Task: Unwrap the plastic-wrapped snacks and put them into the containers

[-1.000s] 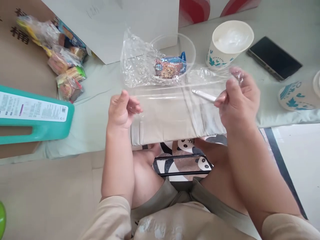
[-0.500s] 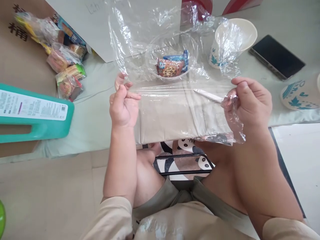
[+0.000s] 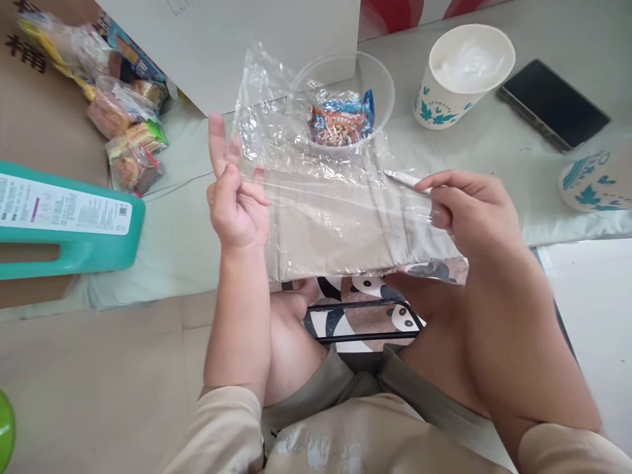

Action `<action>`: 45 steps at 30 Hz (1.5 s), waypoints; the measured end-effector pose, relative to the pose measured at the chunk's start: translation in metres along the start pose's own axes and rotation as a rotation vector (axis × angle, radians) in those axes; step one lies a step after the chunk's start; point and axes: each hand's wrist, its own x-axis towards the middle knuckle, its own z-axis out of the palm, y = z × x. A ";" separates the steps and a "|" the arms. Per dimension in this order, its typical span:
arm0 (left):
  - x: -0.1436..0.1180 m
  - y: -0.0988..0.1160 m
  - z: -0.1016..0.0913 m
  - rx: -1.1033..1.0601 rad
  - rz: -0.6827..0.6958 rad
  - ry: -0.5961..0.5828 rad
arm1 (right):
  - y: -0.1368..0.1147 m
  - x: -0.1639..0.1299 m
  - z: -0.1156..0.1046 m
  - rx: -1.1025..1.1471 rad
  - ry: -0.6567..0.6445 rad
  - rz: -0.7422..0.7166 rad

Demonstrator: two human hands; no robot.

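Observation:
A thin clear plastic film [image 3: 320,227] stretches between my hands, crumpled at its upper left; I cannot tell whether it is a sheet or a bag. My left hand [image 3: 239,201] pinches its left side, with one finger raised. My right hand [image 3: 471,210] has its fingers closed on the film's right side. By its fingertips lies a slim white tool [image 3: 402,178] with a dark tip, its far end hidden by the hand. Beyond the film stands a clear round bowl [image 3: 382,72], holding wrapped snacks [image 3: 338,125] in brown and blue packets.
A patterned paper cup [image 3: 434,99] with clear crumpled stuff inside stands beside a black phone [image 3: 557,105]. Another cup [image 3: 592,184] is at the right edge. Left are packaged snacks [image 3: 131,125], a teal container [image 3: 99,253] and a cardboard box [image 3: 59,125]. A white box [image 3: 276,39] stands behind.
The film has come down from in front of the cup and white box, and hangs lower. My right hand has moved left, over part of the white tool. My left hand stays nearly in place.

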 end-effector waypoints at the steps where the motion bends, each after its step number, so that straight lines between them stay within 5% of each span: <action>1: -0.001 0.001 0.000 0.045 0.046 0.045 | 0.000 0.000 0.000 0.104 -0.008 -0.035; 3: -0.002 0.003 0.002 0.064 0.180 0.199 | 0.001 0.000 -0.001 0.286 -0.005 -0.113; 5: -0.004 0.002 0.003 0.068 0.207 0.231 | 0.000 0.000 -0.001 0.413 0.007 -0.186; 15: -0.008 -0.001 0.010 -0.143 0.284 0.195 | -0.005 0.004 -0.006 0.532 -0.043 -0.262; 20: -0.005 -0.002 0.013 -0.197 0.443 0.187 | 0.008 0.013 -0.006 0.499 0.117 -0.490; 24: -0.001 -0.014 0.007 -0.252 0.265 0.068 | 0.020 0.022 -0.008 0.460 0.200 -0.724; 30: 0.000 -0.011 0.003 -0.323 0.100 -0.043 | 0.023 0.021 -0.013 0.252 0.169 -0.884; 34: 0.004 -0.007 0.006 -0.367 -0.033 0.029 | 0.028 0.021 -0.014 0.235 0.076 -0.814; 40: 0.011 -0.015 0.007 -0.224 -0.293 0.052 | 0.031 0.015 -0.006 0.030 0.045 -0.410; 45: 0.014 -0.023 0.011 -0.131 -0.303 0.185 | 0.032 0.016 0.003 -0.057 0.086 -0.209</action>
